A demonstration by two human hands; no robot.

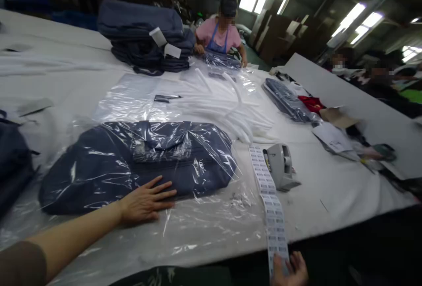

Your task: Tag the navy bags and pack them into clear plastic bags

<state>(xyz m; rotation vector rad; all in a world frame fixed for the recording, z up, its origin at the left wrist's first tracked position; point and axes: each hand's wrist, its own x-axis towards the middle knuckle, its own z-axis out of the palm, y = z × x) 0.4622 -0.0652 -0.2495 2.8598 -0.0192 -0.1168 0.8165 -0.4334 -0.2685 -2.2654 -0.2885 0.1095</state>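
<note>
1. Fingers of the left hand point(148, 200) were spread wide, palm down on the lower edge of the long navy-blue fabric bag in glossy clear plastic point(138, 171), gripping nothing; probably pressed there to steady slippery wrap.
2. Fingers of the right hand point(292, 270), partly cut off by the frame, were closed on the lower end of a long white paper strip of printed labels point(272, 209), likely for control of its loose end.
3. Far left: another dark navy fabric bag point(13, 163), cropped.
4. Left to centre: wrapped bag lay lengthwise on the near side of a white cloth-covered table point(319, 202), presumably for easy reach. Loose plastic extended toward the front edge.
5. Behind it: stacked navy bags with white tags point(145, 26), perhaps piled to save space.
6. Centre: bundled white flexible tubes point(227, 105); beyond, a co-worker in a pink top and blue apron point(219, 35) handled plastic-wrapped material.
7. Right: strip ran beside a grey plastic dispenser-like device point(280, 169), seemingly placed within right-hand reach.
</note>
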